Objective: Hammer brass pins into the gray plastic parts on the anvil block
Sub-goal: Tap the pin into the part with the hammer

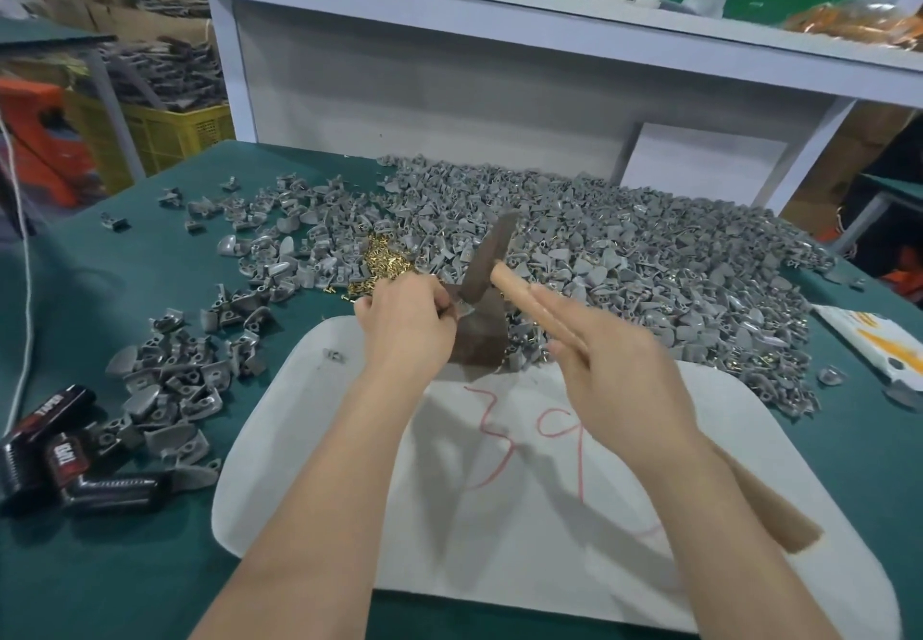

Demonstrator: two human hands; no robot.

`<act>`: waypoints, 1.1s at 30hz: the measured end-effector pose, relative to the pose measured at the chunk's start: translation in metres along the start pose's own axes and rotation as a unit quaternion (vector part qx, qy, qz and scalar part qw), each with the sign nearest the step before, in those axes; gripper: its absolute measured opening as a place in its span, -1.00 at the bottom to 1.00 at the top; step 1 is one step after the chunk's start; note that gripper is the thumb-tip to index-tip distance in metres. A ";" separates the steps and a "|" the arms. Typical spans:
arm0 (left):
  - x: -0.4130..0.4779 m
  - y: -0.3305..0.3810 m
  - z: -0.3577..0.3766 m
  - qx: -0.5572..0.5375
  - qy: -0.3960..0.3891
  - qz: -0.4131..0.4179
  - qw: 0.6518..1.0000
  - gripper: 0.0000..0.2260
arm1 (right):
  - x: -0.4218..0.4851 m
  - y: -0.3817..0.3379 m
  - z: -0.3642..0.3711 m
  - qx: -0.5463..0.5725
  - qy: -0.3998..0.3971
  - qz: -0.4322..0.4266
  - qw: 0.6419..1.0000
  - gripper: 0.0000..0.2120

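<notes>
A rusty brown anvil block (478,340) stands at the far edge of a white pad (549,514). My left hand (407,327) pinches a small gray plastic part against the block's top left corner; the part is mostly hidden by my fingers. My right hand (619,370) grips the wooden handle (519,292) of a hammer, forefingers stretched along it. The dark hammer head (492,255) hangs just above the block. A small heap of brass pins (382,260) lies just beyond my left hand. A large pile of gray plastic parts (624,250) spreads behind the block.
A smaller heap of gray parts (175,380) lies at the left on the green table. Black containers (60,459) sit at the near left edge. A white and orange packet (879,345) lies at the right. A white shelf (499,5) with bags of pins stands behind.
</notes>
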State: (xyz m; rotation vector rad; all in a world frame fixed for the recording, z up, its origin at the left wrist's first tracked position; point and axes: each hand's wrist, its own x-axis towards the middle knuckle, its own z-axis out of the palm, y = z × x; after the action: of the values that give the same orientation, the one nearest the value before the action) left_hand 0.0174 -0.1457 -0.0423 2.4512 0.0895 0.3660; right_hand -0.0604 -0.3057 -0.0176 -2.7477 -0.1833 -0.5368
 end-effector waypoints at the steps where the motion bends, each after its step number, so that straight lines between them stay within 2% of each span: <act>1: 0.000 -0.001 0.000 -0.001 0.002 -0.001 1.000 -0.90 | 0.002 0.000 -0.003 0.003 0.028 0.001 1.000 -0.48; 4: 0.001 -0.001 0.002 -0.008 0.016 0.003 1.000 -0.89 | 0.006 0.001 -0.011 0.038 0.100 -0.016 0.994 -0.44; 6: 0.001 -0.001 0.001 -0.003 0.012 -0.001 1.000 -0.89 | 0.004 -0.003 -0.007 0.002 0.038 -0.034 0.999 -0.40; 8: 0.000 -0.002 0.001 0.005 0.011 0.002 1.000 -0.89 | 0.001 -0.004 -0.003 -0.041 -0.007 -0.013 0.999 -0.45; 10: 0.001 -0.002 0.001 0.002 0.013 0.002 1.000 -0.91 | 0.005 -0.005 -0.007 -0.032 0.038 0.000 0.999 -0.48; 13: 0.002 -0.001 0.002 -0.008 0.021 0.000 1.000 -0.91 | 0.004 -0.003 -0.008 0.060 0.150 0.005 0.987 -0.39; 14: 0.002 -0.001 0.003 -0.005 0.020 -0.002 1.000 -0.91 | 0.001 -0.004 -0.006 0.066 0.140 -0.008 0.988 -0.33; 17: 0.001 0.000 0.002 0.014 0.012 0.004 1.000 -0.91 | -0.008 -0.013 0.006 0.016 0.022 -0.044 0.999 -0.24; 20: 0.001 -0.001 0.002 0.010 0.007 -0.003 1.000 -0.91 | 0.003 -0.011 0.007 0.006 0.049 -0.037 0.998 -0.32; 22: 0.002 0.000 0.001 0.012 0.007 -0.004 1.000 -0.91 | 0.009 -0.003 0.007 0.057 0.090 0.001 0.994 -0.40; 24: 0.001 0.000 0.001 0.014 0.009 -0.004 1.000 -0.90 | 0.021 0.008 0.010 0.078 0.090 0.058 0.991 -0.48; 30: 0.000 -0.001 0.002 0.010 0.025 0.010 1.000 -0.89 | 0.054 0.035 0.029 0.134 -0.057 0.189 0.971 -0.63; 33: 0.000 -0.001 0.002 0.010 0.025 0.013 1.000 -0.88 | 0.052 0.036 0.036 0.056 -0.076 0.188 0.978 -0.72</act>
State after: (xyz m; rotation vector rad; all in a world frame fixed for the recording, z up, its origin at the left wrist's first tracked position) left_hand 0.0181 -0.1459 -0.0448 2.4647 0.0843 0.4403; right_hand 0.0063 -0.3237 -0.0398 -2.6191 0.2594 -0.2077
